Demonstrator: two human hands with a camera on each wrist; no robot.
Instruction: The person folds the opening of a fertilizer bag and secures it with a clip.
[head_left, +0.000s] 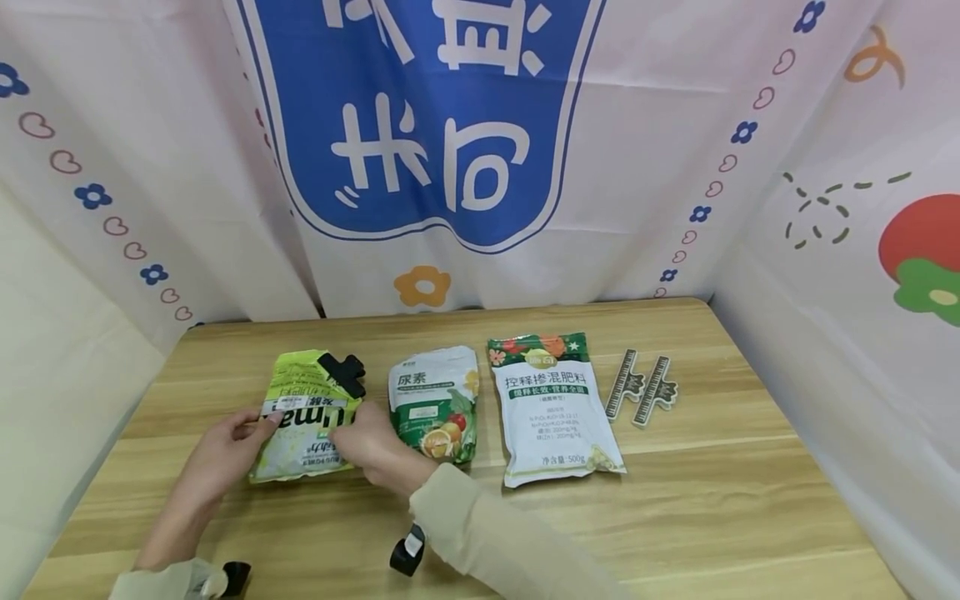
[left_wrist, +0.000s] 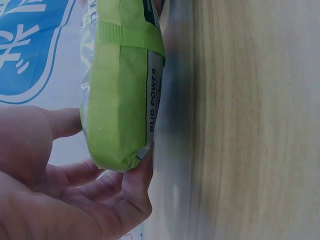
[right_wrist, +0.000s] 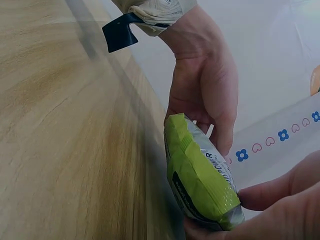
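Observation:
A green fertilizer bag [head_left: 296, 454] with a silver front and "Uma" lettering lies at the left of the table. My left hand [head_left: 217, 457] grips its left edge, thumb on top and fingers curled beneath, as the left wrist view shows. At the right edge, my right hand [head_left: 372, 440] pinches the bag, thumb [right_wrist: 262, 196] on one face and fingers under the other. A black clip [head_left: 343, 375] sits on the bag's upper right corner. In the left wrist view the bag's green end [left_wrist: 120, 105] appears edge-on, close to the tabletop.
Right of my right hand lie a white-and-green urea bag [head_left: 431, 400] and a larger white fertilizer bag [head_left: 551, 408]. Two black ruler-patterned clips [head_left: 624, 383] lie beyond them. Printed curtains [head_left: 360, 275] enclose the wooden table [head_left: 675, 517] at the back and sides.

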